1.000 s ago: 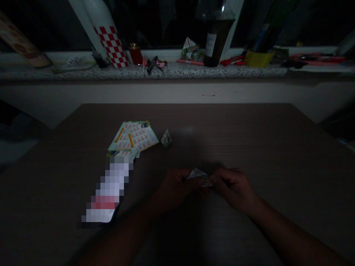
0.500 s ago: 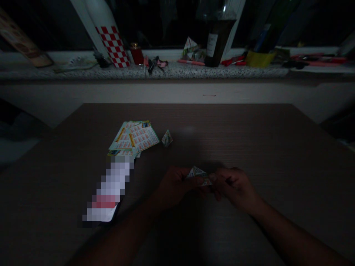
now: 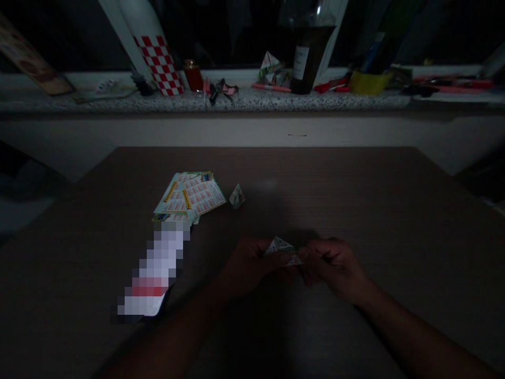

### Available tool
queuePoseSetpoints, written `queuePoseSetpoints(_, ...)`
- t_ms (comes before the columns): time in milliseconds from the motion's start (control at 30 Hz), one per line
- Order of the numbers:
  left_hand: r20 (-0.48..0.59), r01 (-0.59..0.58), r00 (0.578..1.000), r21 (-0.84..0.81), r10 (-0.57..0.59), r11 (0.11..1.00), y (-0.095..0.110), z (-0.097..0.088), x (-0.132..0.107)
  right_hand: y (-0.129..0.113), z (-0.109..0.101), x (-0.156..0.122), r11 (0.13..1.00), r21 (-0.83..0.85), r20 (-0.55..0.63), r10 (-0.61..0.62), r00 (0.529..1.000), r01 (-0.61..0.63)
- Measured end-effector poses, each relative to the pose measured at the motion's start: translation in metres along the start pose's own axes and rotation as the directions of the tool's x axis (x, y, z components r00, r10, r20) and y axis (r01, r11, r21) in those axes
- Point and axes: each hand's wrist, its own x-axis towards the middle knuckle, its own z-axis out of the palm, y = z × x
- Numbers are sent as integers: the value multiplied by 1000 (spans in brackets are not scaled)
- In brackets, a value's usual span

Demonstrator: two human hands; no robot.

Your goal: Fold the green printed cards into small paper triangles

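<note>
Between my two hands is a small piece of folded printed paper (image 3: 281,245) with a pointed top. My left hand (image 3: 252,263) pinches its left side, the thumb lying across the front. At the paper's right end, my right hand (image 3: 333,266) grips the edge between thumb and fingers. Parts of the fingers are hidden behind the paper and in shadow. Farther back on the table stands a small folded paper piece (image 3: 237,197), just right of a pile of printed paper slips (image 3: 203,196).
A phone (image 3: 158,268) with a blurred-out lit screen lies left of my hands on the wooden table (image 3: 335,189). Behind it, the stone windowsill (image 3: 244,103) holds a red-and-white checked bottle (image 3: 160,63), a dark labelled bottle (image 3: 305,60), a folded paper shape (image 3: 270,68) and a yellow holder (image 3: 370,82).
Both hands keep hold of the folded paper in nearly the same place. The whole view has shifted very slightly.
</note>
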Motion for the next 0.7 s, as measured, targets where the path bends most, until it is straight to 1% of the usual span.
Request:
queuePoseSetpoints(100, -24, 12, 1000, 15, -11, 1000, -2, -1, 0, 2, 0, 0, 999, -43, -21, -20, 1000, 19)
queuePoseSetpoints(200, -14, 15, 1000, 18, -15, 1000, -4, -2, 0, 2, 0, -1, 998, -56, -16, -23, 1000, 22)
queuePoseSetpoints(300, -11, 9, 1000, 13, -9, 1000, -4, -2, 1, 0, 1, -1, 1000, -16, -9, -17, 1000, 17)
queuePoseSetpoints(533, -82, 29, 996, -28, -31, 999, -2, -3, -1, 6, -2, 4, 995, 94, 18, 43, 999, -45)
queuePoseSetpoints(633, -109, 38, 993, -22, -40, 999, -1, -3, -1, 8, -4, 5, 993, 113, -46, 21, 999, -15)
queuePoseSetpoints(700, -123, 43, 991, -18, -45, 999, 0, -2, -1, 7, -6, 5, 999, 49, -116, -12, 993, 17)
